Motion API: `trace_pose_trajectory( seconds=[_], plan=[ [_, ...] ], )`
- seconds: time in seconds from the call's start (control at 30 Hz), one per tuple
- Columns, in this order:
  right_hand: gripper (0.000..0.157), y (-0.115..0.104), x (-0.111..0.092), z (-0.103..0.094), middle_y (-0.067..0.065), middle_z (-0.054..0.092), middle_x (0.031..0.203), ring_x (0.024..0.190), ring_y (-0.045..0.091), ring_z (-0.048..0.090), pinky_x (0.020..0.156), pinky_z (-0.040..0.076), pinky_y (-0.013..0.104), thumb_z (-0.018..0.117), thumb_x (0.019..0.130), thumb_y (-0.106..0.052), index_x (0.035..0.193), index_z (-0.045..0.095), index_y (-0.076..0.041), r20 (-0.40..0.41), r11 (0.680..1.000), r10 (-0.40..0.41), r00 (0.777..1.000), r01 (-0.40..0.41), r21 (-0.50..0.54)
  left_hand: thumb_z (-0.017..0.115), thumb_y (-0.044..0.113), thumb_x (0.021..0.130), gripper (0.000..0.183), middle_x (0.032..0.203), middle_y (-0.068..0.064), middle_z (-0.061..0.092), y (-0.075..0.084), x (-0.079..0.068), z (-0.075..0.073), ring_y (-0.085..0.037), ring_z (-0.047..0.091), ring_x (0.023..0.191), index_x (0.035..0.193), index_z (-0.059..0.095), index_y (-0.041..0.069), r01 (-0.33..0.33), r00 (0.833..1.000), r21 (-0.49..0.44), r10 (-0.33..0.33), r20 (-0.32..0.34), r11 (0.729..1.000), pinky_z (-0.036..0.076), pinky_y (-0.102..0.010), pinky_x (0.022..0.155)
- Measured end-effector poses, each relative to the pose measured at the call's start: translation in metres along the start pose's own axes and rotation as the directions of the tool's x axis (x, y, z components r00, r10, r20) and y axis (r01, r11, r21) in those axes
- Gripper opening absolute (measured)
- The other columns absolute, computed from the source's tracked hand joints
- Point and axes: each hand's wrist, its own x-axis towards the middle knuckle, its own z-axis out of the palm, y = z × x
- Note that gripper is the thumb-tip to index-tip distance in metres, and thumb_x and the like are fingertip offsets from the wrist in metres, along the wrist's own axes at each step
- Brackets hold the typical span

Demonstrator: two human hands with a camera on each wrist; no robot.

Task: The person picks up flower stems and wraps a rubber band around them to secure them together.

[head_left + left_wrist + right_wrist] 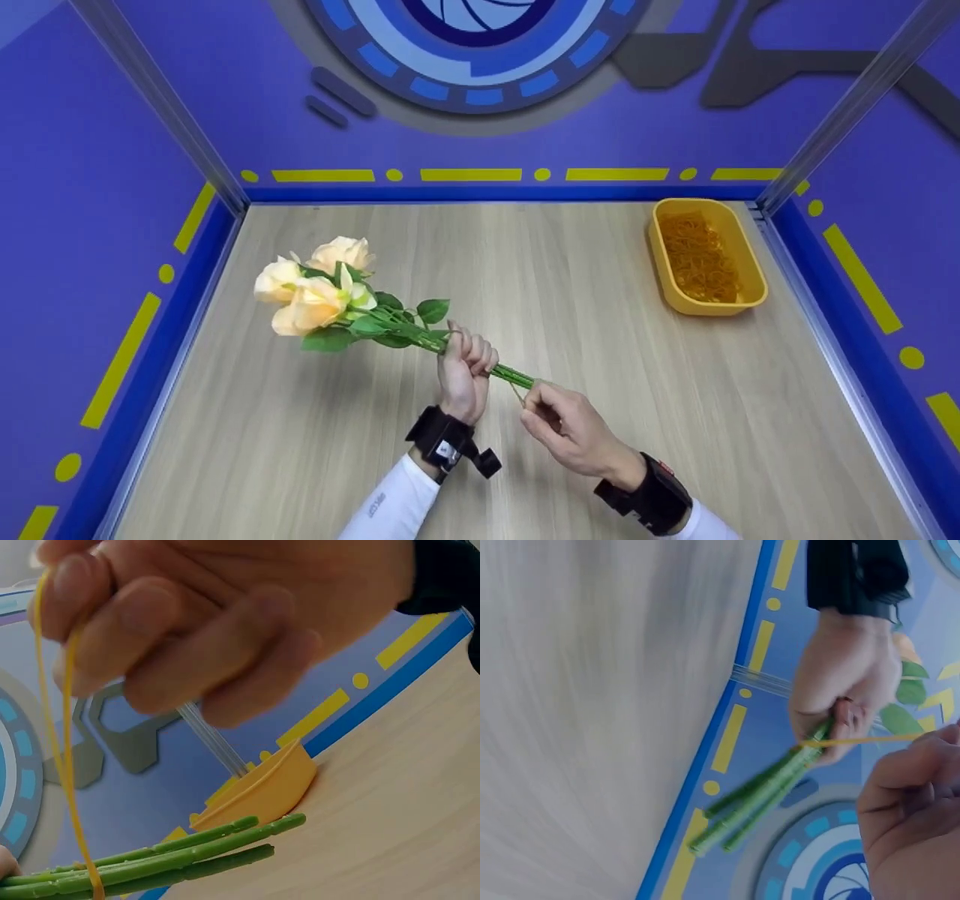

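Observation:
Several peach roses [307, 300] with green leaves point to the left in the head view. My left hand [465, 375] grips their bundled green stems [514, 376] below the leaves. A thin yellow rubber band [71, 787] loops round the stems and is pulled taut away from them in the left wrist view. My right hand [574, 427] pinches the band's far end between thumb and fingers, beside the stem ends. In the right wrist view the band [862, 740] crosses from the stems, close below the left hand, to the right hand [911, 817].
A yellow plastic container [709, 308] stands at the back right of the wooden table [570, 270], with many rubber bands [697, 259] inside. Blue printed panels [480, 142] wall the table at the back and on both sides.

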Motion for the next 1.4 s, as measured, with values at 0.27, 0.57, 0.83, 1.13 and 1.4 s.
trace_pose_trajectory(
  seconds=[0.27,0.57,0.83,1.13,1.4],
  plan=[
    [0.021,-0.003,0.013,-0.011,0.003,0.052,0.086,0.070,-0.005,0.038,0.056,0.036,0.011,0.069,0.095,0.006,0.091,0.055,-0.010,-0.039,0.999,-0.014,0.999,0.012,-0.052,0.022,0.028,0.118,0.051,0.059,0.007,0.017,-0.007,-0.004,-0.003,-0.009,0.016,0.051,0.068,0.022,0.018,-0.005,1.000,0.036,0.005,-0.002,0.999,0.022,-0.023,0.054],
    [0.011,0.009,0.041,-0.037,0.004,0.059,0.075,0.058,-0.002,0.032,0.048,0.029,0.015,0.070,0.094,-0.001,0.092,0.060,-0.004,-0.166,0.986,-0.113,0.980,0.090,-0.138,0.023,0.034,0.117,0.053,0.057,0.009,0.019,-0.007,-0.012,0.001,-0.010,0.015,0.050,0.068,0.017,0.016,0.063,0.993,0.017,-0.065,0.101,0.998,0.015,-0.026,0.056],
    [0.019,0.031,0.057,-0.056,0.003,0.060,0.078,0.061,-0.002,0.032,0.049,0.028,0.016,0.075,0.086,0.009,0.091,0.062,-0.003,-0.200,0.976,-0.099,0.975,0.056,-0.211,0.018,0.034,0.117,0.053,0.058,0.008,0.014,0.002,-0.014,0.002,-0.010,0.011,0.050,0.067,0.016,0.018,0.167,0.973,-0.017,-0.161,0.165,0.986,0.010,-0.028,0.056],
    [0.011,0.056,0.059,-0.053,0.011,0.067,0.084,0.061,-0.006,0.052,0.051,0.036,0.014,0.071,0.091,0.008,0.093,0.062,0.001,-0.257,0.993,0.090,0.962,-0.105,-0.046,0.016,0.033,0.118,0.053,0.060,0.007,0.012,0.014,-0.019,0.011,-0.010,0.011,0.051,0.067,0.015,0.018,0.212,0.956,-0.103,-0.184,0.227,0.972,0.007,-0.028,0.057],
    [0.007,0.073,0.054,-0.041,-0.001,0.067,0.090,0.059,0.000,0.057,0.063,0.046,0.015,0.067,0.097,0.005,0.094,0.061,0.006,-0.278,0.947,0.317,0.907,-0.286,0.148,0.014,0.035,0.118,0.053,0.061,0.007,0.013,0.024,-0.022,0.019,-0.010,0.012,0.052,0.068,0.014,0.018,0.250,0.946,-0.121,-0.216,0.241,0.961,0.009,-0.027,0.058]
  ],
)
